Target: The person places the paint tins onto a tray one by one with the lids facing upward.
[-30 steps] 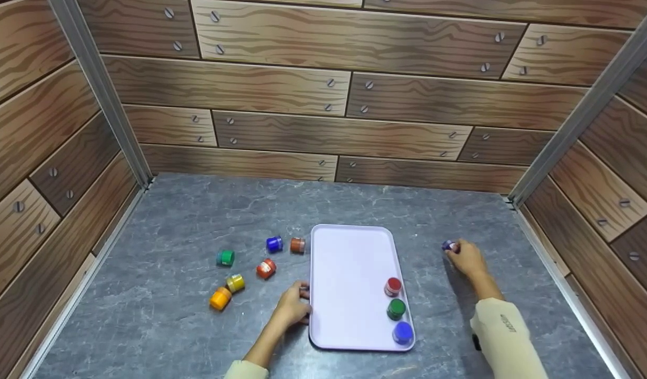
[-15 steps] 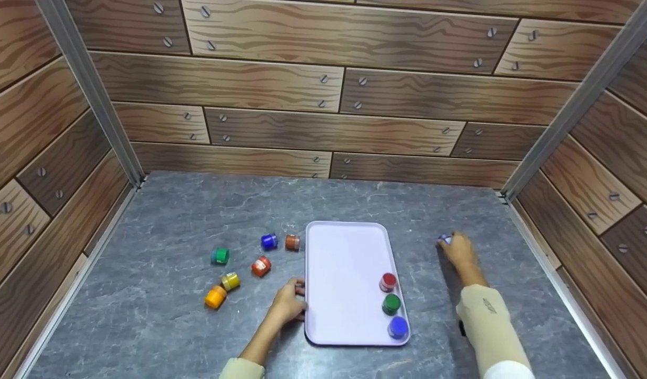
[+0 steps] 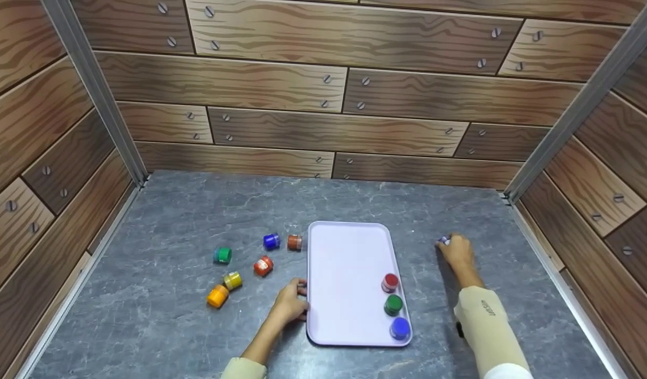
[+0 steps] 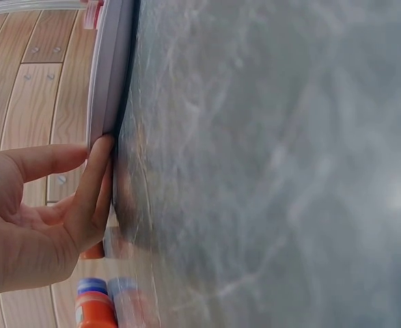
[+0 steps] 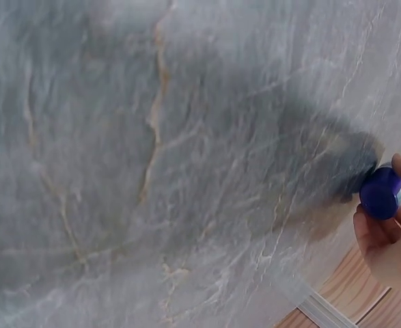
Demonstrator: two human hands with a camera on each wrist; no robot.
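Observation:
My right hand [image 3: 458, 252] pinches a small paint jar with a purple-blue lid [image 5: 380, 195] between thumb and fingers, to the right of the tray. The jar lies on its side close to the tabletop, partly hidden by the fingers. At the tray's left edge, my left hand [image 3: 289, 302] touches the side of the pale lilac tray [image 3: 349, 263] with thumb and fingertips, which the left wrist view shows fairly straight. Along the tray's right side stand a red paint jar [image 3: 390, 282], a green paint jar [image 3: 393, 305] and a blue paint jar [image 3: 400, 328], all upright.
Left of the tray, several paint jars lie tipped on the grey marbled table [image 3: 160, 316]: brown [image 3: 295, 242], blue [image 3: 271, 241], orange-red [image 3: 263, 265], green [image 3: 222, 255], yellow [image 3: 232, 280] and orange [image 3: 217, 296]. Wood-patterned panels [image 3: 281, 126] wall the table's back and sides.
My right hand stays at the right of the tray, its fingers shifting a little on the purple jar. The left hand, the tray and the other jars keep their places.

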